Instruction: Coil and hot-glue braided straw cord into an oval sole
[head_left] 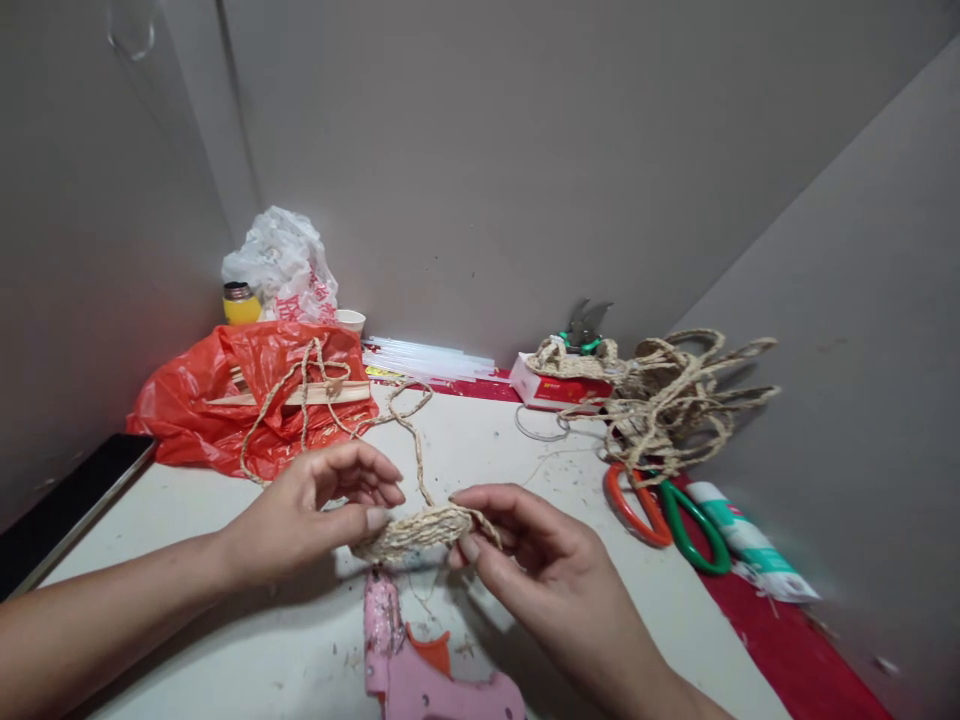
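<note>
1. Seven o'clock: rough, matt braided-fibre piece point(420, 532).
2. Six o'clock: smooth, partly crusted plastic glue gun point(446, 692).
3. Nine o'clock: glossy, crinkled red plastic bag point(191, 390).
4. Three o'clock: coarse fibre bundle point(660, 415).
5. Four o'clock: smooth, shiny handles point(715, 553).

- Above the desk point(480, 440), beyond a glue gun point(446, 695), a rope piece point(416, 535) is held.
- Left edge: a phone point(67, 510) is laid, before a bag point(195, 390).
- Far edge: glue sticks point(427, 360) are laid.
- Far right corner: a rope bundle point(667, 400) is heaped.

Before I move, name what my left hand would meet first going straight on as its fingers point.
Probably the loose rope beyond your left hand, then your right hand; depth is unclear.
</note>
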